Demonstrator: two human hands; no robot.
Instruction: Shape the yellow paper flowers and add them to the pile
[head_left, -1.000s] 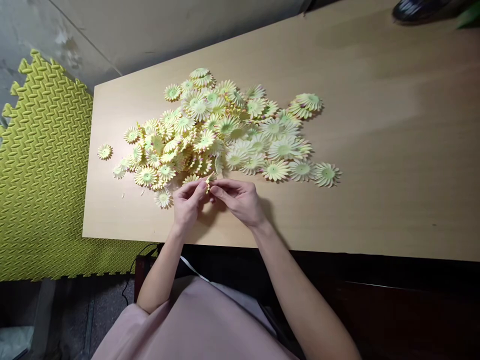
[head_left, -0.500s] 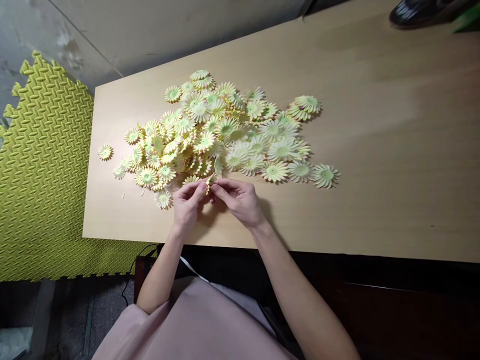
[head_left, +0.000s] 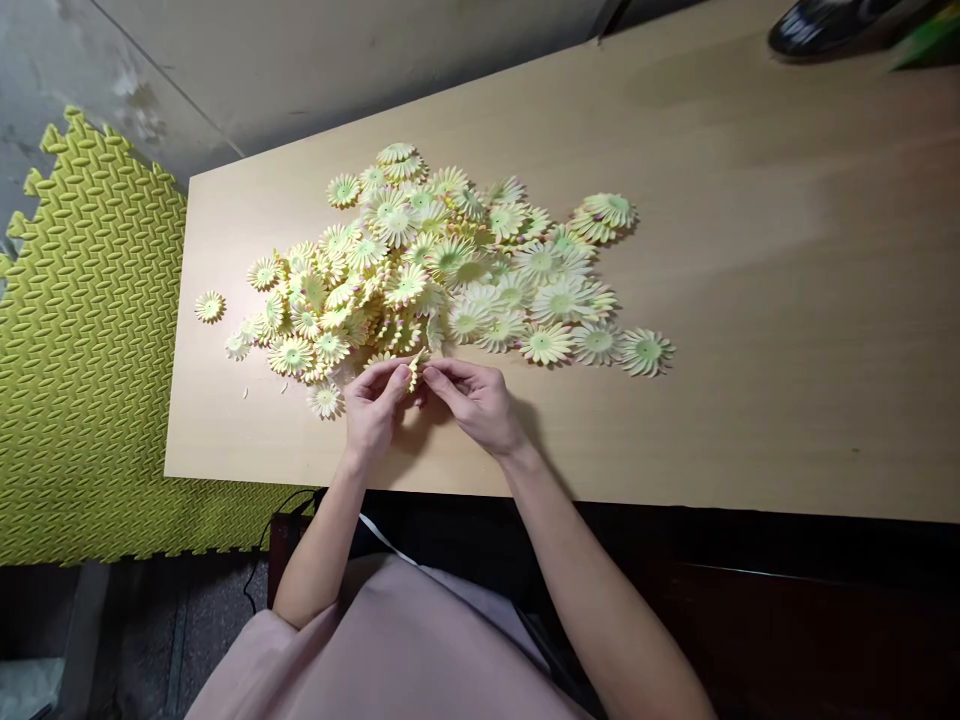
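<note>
Pinched edge-on between my two hands, just above the table, is a pale yellow artificial flower [head_left: 415, 370]. My left hand [head_left: 372, 410] grips its left side with thumb and forefinger. From the right, my right hand [head_left: 477, 402] closes thumb and fingers at the flower's other side; the exact contact is partly hidden. Right beyond my fingers lies a wide heap of similar yellow and cream daisy-shaped flowers [head_left: 405, 285] with green centres, some tinged pink at the petal tips.
The flowers spread over a light wood table [head_left: 750, 380]. One flower [head_left: 210, 307] lies apart at the left. Yellow foam matting [head_left: 90, 350] stands against the table's left side. A shiny black object [head_left: 814, 32] sits at the far right, and a wall [head_left: 337, 60] runs behind.
The view has shifted very slightly. Both hands stay at the same spot with the flower between them, its tilt barely altered.
</note>
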